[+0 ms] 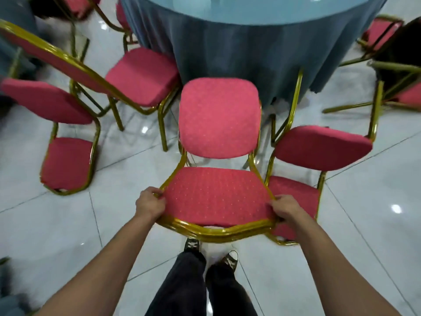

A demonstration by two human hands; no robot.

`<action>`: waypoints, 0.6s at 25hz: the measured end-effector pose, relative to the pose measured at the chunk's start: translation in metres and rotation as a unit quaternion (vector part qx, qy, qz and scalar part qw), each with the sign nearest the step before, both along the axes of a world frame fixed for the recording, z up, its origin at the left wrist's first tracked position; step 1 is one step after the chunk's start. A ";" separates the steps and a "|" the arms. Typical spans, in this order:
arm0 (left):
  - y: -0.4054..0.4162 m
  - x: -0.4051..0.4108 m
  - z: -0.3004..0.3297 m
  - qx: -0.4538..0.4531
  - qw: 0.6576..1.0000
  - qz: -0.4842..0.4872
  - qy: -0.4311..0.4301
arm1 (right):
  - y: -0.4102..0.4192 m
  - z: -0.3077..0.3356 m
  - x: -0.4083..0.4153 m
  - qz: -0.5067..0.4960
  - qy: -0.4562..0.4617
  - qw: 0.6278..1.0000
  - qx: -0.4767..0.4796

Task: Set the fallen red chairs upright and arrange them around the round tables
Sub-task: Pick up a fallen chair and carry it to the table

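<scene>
Right now I am gripping the backrest (216, 197) of a red chair (219, 117) with both hands. My left hand (150, 205) is curling its fingers round the left corner of the gold frame, and my right hand (288, 209) is doing the same at the right corner, thumbs lying on the dotted red padding. This chair is standing directly in front of me, its seat pointing away toward the round table (250, 10) with the blue-grey tablecloth (239, 53) hanging to the floor at the far side.

Just to the right, a second red chair (323, 147) is standing tilted, its backrest (293, 201) partly hidden behind my right hand and touching or nearly touching my chair's frame; I cannot tell which. To the left, a third chair (143, 74) is sitting near the table edge with its seat facing the cloth, and farther left a fourth chair (66, 163) is standing apart, turned away from the table.

At the far right, a chair (401, 92) appears to be lying on its side, gold legs sticking out over the glossy white tiled floor (57, 236). More red chairs are showing blurred at the far left and far right edges. My dark trousers (193, 281) and sneakers (192, 244) are showing below the chair frame.
</scene>
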State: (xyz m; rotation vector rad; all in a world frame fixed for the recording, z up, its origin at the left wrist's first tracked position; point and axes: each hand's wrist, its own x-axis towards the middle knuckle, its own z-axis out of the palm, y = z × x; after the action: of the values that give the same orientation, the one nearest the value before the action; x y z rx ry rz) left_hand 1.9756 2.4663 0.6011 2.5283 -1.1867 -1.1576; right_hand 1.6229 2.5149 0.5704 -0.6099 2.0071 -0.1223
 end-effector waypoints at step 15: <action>-0.162 -0.066 0.110 -0.154 0.916 -0.365 -0.068 | -0.156 0.124 0.013 0.067 0.100 0.968 -0.220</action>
State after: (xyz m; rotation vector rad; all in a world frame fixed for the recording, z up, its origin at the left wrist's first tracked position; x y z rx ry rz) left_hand 1.9092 2.3042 0.7110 1.9851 -2.2573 -0.7914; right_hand 1.6362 2.3594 0.6948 -1.0736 2.1387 -0.4469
